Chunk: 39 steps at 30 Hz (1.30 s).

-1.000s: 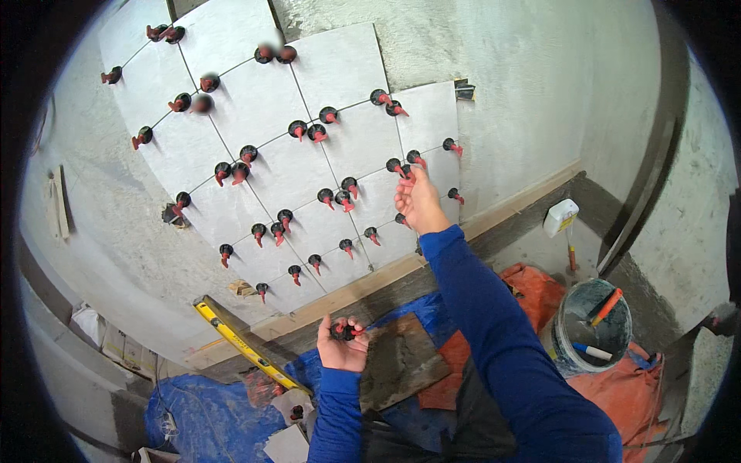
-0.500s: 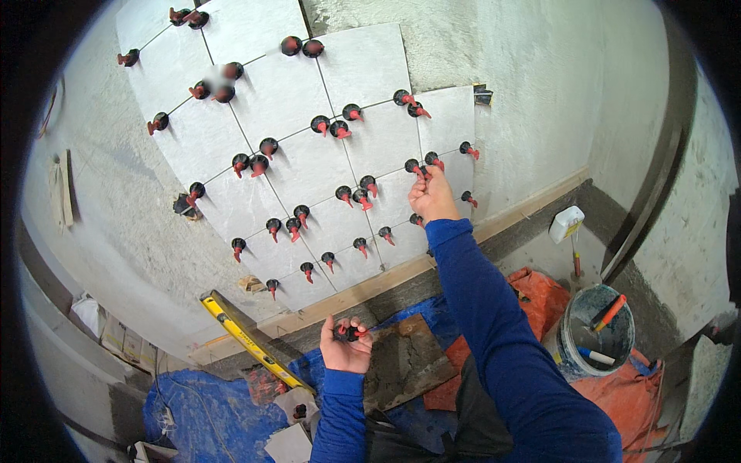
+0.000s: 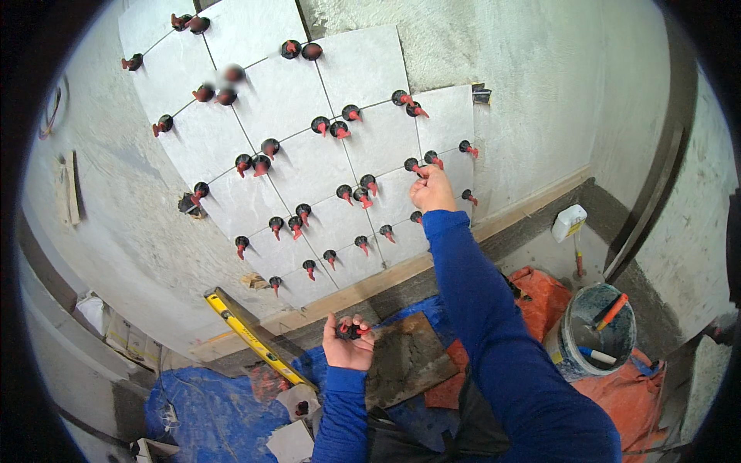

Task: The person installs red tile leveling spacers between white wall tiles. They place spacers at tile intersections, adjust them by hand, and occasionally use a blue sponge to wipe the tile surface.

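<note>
White tiles (image 3: 384, 147) cover part of the wall, with black-and-red tile leveling clips (image 3: 361, 197) at their joints and corners. My right hand (image 3: 432, 191) reaches up to a tile corner on the right. Its fingers pinch a leveling clip there, mostly hidden behind them, just below two neighbouring clips (image 3: 434, 160). Lower down, my left hand (image 3: 349, 345) is turned palm up, its fingers curled around black-and-red leveling clips (image 3: 351, 331). How many it holds I cannot make out.
A yellow spirit level (image 3: 258, 343) leans at the wall's foot, beside a wooden batten (image 3: 370, 282) under the tiles. At right stands a bucket (image 3: 590, 332) with tools inside, near an orange sheet (image 3: 540, 297). A blue tarp (image 3: 204, 413) covers floor at left.
The view has shifted slightly. My right hand stays at the same tile corner, its fingers turned a little on the clip. My left hand still holds its clips.
</note>
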### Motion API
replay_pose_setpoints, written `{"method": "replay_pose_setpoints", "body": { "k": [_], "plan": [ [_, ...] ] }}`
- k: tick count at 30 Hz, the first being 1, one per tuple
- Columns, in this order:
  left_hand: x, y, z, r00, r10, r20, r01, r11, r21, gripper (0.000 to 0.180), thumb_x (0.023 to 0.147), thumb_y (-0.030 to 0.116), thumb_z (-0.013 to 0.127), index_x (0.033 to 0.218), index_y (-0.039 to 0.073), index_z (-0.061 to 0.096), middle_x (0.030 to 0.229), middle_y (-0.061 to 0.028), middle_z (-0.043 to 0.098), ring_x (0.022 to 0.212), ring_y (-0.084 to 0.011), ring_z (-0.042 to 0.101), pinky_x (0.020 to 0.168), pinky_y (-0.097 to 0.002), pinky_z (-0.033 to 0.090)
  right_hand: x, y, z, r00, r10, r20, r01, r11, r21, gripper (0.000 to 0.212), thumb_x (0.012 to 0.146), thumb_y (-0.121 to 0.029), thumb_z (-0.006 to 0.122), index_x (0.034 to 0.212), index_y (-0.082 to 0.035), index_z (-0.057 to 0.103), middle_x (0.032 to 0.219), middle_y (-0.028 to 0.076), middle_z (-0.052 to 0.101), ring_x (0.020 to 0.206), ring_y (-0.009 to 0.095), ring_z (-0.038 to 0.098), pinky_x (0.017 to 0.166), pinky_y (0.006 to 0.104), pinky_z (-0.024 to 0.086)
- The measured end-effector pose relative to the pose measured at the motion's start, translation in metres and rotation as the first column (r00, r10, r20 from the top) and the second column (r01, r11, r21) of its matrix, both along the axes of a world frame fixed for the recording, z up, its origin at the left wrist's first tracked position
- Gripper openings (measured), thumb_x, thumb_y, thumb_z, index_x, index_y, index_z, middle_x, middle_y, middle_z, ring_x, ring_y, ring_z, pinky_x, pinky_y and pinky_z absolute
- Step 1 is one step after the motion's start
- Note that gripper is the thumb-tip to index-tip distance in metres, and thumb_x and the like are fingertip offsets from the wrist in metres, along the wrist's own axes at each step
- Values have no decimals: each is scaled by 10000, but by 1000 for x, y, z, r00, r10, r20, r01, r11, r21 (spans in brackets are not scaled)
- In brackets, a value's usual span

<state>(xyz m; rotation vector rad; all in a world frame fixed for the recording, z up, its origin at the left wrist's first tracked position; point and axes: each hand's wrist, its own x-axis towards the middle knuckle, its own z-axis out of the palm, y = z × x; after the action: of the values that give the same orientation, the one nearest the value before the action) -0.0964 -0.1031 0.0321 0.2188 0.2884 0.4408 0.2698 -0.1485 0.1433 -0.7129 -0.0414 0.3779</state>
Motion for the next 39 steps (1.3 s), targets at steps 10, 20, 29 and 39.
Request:
{"method": "replay_pose_setpoints", "body": {
  "k": [10,20,29,39],
  "plan": [
    [5,6,-2,1000,14,-18,-14,1000,-15,410,987,452,575,764,116,496,845,-83,583,777,-245,577,625,-326,488,-38,-27,-4,991,-135,25,134,990,31,209,931,-251,671,940,-57,594,758,38,548,508,131,515,419,271,413],
    [11,-1,-2,1000,7,-17,-6,1000,26,393,994,449,567,794,112,530,834,-69,579,763,-237,589,598,-332,493,-48,-26,-17,816,-387,430,496,850,-176,158,921,-78,720,950,-4,583,734,74,642,513,131,599,408,286,446],
    [16,-5,-6,999,-4,-53,4,1000,14,411,999,452,559,769,116,508,827,-71,579,755,-238,583,607,-330,496,-39,-34,-21,744,-267,612,571,730,-375,137,930,-124,700,959,-11,629,721,66,664,526,125,618,428,290,486],
    [18,-7,-6,996,3,-84,-3,1000,9,418,989,453,578,747,126,479,829,-73,576,755,-235,574,617,-314,484,-39,-42,-21,393,-196,899,847,458,-270,106,920,-125,672,902,-27,637,801,181,693,742,394,677,658,462,520]
  ]
}}
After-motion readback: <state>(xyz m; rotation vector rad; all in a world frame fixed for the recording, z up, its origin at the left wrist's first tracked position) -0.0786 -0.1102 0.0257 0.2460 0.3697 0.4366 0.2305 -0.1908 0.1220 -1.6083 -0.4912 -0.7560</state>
